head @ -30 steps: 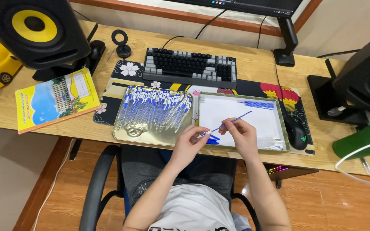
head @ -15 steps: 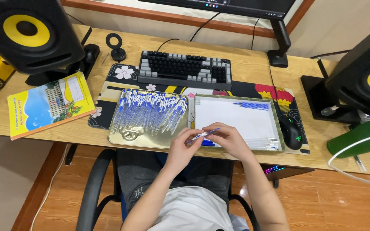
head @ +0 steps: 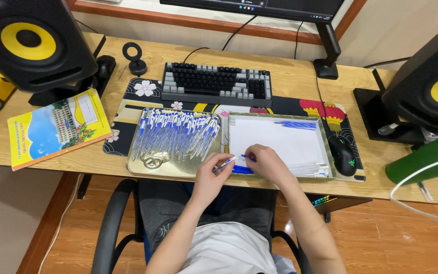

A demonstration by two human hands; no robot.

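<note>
The left hand (head: 210, 175) pinches a blue and clear pen (head: 225, 164) between thumb and fingertips, its fingers closed around the barrel, and holds it low over the near edge of the desk where the two trays meet. The right hand (head: 265, 163) is curled just beside it, fingers closed on a thin blue piece (head: 248, 158) that meets the pen's end; how tightly it grips cannot be told, since the knuckles hide the fingertips. Both hands hover over the near left corner of the white-lined tray (head: 325, 147), where a few small blue parts (head: 242, 170) lie under the right hand. In that tray a short row of blue refills (head: 296, 125) rests along the far edge, and a bundle of clear tubes (head: 307, 169) lies along the near edge. Touching it on the left sits a gold metal tray (head: 150, 165) heaped with a pile of pens (head: 176, 134) like the one held. Both trays rest on a patterned desk mat (head: 128, 111), with a black mouse (head: 343, 155) at its right end and a keyboard (head: 216, 83) at its far side. A yellow book (head: 57, 127) lies well to the left, and black speakers (head: 31, 43) stand at both ends of the wooden desk (head: 290, 76).
</note>
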